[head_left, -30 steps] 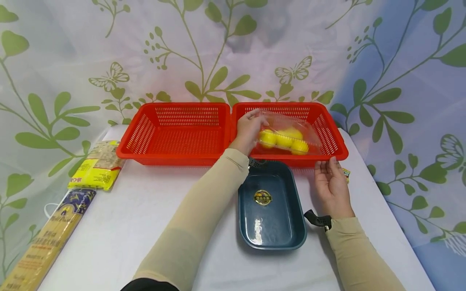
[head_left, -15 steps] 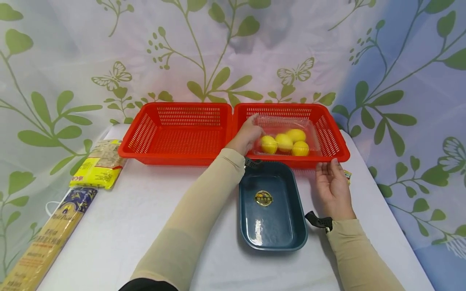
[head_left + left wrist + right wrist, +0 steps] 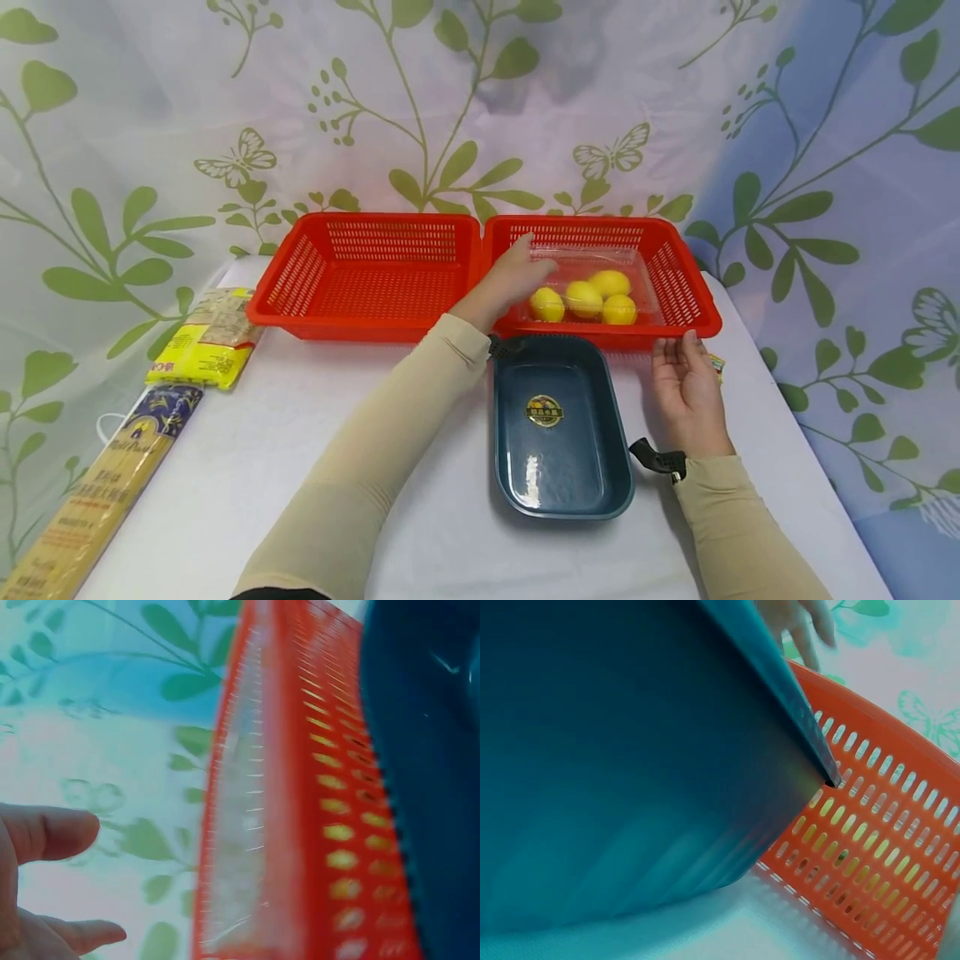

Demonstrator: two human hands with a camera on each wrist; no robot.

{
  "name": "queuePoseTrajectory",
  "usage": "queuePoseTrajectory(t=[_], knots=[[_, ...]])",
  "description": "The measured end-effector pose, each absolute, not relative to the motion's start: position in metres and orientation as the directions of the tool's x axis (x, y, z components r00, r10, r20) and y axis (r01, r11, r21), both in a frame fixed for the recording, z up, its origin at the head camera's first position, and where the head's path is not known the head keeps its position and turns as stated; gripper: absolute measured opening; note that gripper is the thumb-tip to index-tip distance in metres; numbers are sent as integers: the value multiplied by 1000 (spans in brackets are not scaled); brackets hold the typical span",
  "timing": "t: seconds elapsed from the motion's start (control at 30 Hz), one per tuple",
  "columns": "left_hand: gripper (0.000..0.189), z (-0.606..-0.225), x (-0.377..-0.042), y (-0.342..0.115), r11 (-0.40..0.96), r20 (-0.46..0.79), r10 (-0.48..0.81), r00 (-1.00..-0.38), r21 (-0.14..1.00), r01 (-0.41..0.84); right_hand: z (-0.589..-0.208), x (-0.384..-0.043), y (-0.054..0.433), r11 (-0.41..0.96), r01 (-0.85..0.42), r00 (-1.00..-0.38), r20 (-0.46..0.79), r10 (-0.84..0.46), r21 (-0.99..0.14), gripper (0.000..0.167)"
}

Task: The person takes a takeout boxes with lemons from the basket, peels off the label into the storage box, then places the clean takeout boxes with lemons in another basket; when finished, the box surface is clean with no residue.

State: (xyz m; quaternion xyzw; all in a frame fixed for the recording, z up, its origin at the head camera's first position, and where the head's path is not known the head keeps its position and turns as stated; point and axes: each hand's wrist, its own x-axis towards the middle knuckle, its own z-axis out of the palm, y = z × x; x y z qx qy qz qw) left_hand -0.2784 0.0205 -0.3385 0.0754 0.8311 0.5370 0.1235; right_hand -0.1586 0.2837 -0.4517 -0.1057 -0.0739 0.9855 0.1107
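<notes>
My left hand (image 3: pixel 517 275) is over the left end of the right red basket (image 3: pixel 678 283), its fingers stretched out and holding nothing. Beneath and beside it, a clear plastic box (image 3: pixel 645 292) with several lemons (image 3: pixel 583 298) lies inside that basket. In the left wrist view, thumb (image 3: pixel 60 834) and a finger are spread apart, away from the basket. Palm up, my right hand (image 3: pixel 688 400) rests its fingertips at the basket's front rim near the right corner. A dark blue tray (image 3: pixel 555 467) sits between my forearms and fills much of the right wrist view.
A second red basket (image 3: pixel 390 287), with nothing in it, adjoins on the left. On the table's left side lie a yellow bag (image 3: pixel 202 337) and a long pack of noodles (image 3: pixel 112 483). A small packet (image 3: pixel 717 365) peeks out behind my right hand. A patterned cloth (image 3: pixel 420 108) hangs behind.
The plastic box of lemons has come down into the right basket and settled. My left hand has let go of it and lifted slightly away. The right hand stays at the rim.
</notes>
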Motion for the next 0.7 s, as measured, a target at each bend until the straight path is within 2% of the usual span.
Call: queuePoseTrajectory(t=[0.2,0.43,0.6,0.7], knots=[[79,-312,-263,-24,488,-43,231,-972,869,77,-450,-161,284,-967,-189,-955,-195,221,-170,61],[77,-301,-270,-85,637,74,207,-976,746,191,-448,-162,290,-962,-207,-947,-209,242,-177,58],[80,-308,-270,-135,706,152,277,-949,638,308,-446,-162,291,-953,-202,-941,-226,253,-224,50],[82,-320,-263,-167,713,170,340,-925,595,371,-442,-159,292,-935,-189,-934,-239,265,-300,43]])
